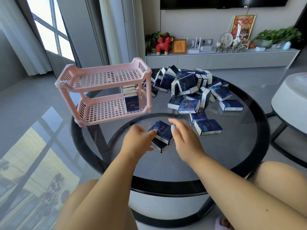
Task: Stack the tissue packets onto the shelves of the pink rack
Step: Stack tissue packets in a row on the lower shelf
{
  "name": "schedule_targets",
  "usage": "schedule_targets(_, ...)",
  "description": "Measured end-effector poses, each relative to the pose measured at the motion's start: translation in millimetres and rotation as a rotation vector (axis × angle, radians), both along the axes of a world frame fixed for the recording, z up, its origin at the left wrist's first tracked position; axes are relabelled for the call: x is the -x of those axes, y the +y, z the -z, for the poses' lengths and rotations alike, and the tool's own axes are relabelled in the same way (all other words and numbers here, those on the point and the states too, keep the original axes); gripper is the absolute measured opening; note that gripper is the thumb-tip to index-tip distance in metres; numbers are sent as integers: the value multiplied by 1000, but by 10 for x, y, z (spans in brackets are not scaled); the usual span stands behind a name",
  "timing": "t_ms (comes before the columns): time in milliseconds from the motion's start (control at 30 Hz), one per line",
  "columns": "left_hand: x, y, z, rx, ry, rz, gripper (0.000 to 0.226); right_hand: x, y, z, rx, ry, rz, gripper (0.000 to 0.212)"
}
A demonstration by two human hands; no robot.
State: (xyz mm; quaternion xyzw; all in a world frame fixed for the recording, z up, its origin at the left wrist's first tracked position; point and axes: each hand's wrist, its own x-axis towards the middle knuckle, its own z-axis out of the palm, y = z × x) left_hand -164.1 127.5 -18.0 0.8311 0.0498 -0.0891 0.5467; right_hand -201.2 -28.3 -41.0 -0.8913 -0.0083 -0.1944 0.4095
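Round glass table [232, 155] holds pink rack [106, 90], loose packets [191, 90].

Round glass table [232, 151] with a black rim sits on a shiny grey floor, and there's a white round stool or side table [290, 97] just off to its right. Against the back wall is a long low cabinet [216, 61] with a red toy animal [163, 44], a small framed character sign [179, 46], a white router [193, 47], a gold-framed picture [242, 29] and a couple of leafy plants [279, 36] on top. A dark TV [222, 2] hangs above it, and a big window with pale curtains [15, 35] is over on the left.
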Motion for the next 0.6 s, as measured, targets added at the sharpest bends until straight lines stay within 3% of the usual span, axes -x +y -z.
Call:
schedule_targets(67, -6, -7, -5, -74, 28, 27, 44, -12, -2, 8, 38, 78, -12, 37)
schedule_targets(233, -21, -11, 26, 67, 64, -12, 40, 42, 17, -12, -131, 70, -124, 38)
schedule_targets(433, 20, 17, -47, 451, 19, 57, 15, 103, 4, -62, -388, -53, -272, 34)
schedule_targets(500, -7, 42, -53, 478, -40, 38, 41, 108, 8, -57, -431, -46, -320, 34)
schedule_targets(567, -37, 61, -45, 370, -123, -5, 65, 95, 15, -28, -402, -8, -345, 42)
schedule_targets(600, -42, 70, -44, 281, -169, -6, 66, 82, 14, -14, -372, 17, -346, 48)
